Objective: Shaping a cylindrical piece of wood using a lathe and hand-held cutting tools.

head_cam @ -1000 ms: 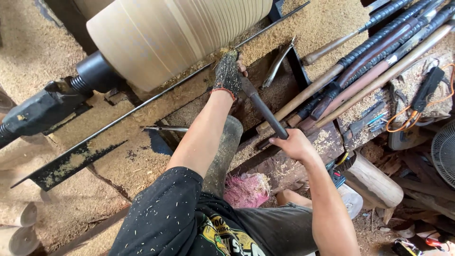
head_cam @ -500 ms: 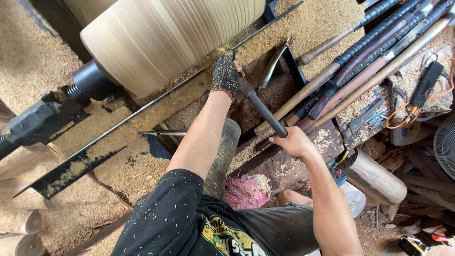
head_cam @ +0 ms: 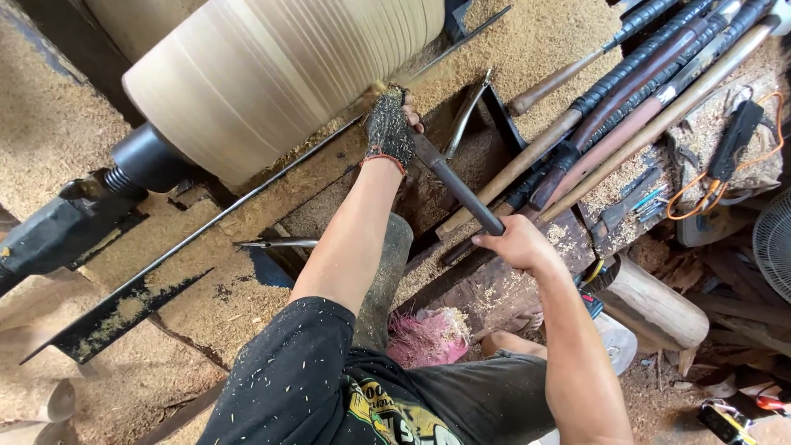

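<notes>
While my gloved left hand (head_cam: 389, 130) and bare right hand (head_cam: 512, 244) clench one dark steel chisel (head_cam: 457, 191), its tip meets one smooth, pale wooden cylinder (head_cam: 280, 74)

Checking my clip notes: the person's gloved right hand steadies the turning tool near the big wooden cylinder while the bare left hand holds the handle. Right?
Not quite. The head view shows the glove on the left hand, up by the wooden cylinder; the bare right hand holds the turning tool by its handle.

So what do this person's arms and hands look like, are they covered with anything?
The left hand wears a dark, speckled knit glove with an orange cuff edge, dusted with sawdust. The right hand is bare. Both forearms are bare; a short black T-shirt sleeve, flecked with wood chips, covers the left upper arm.
</notes>
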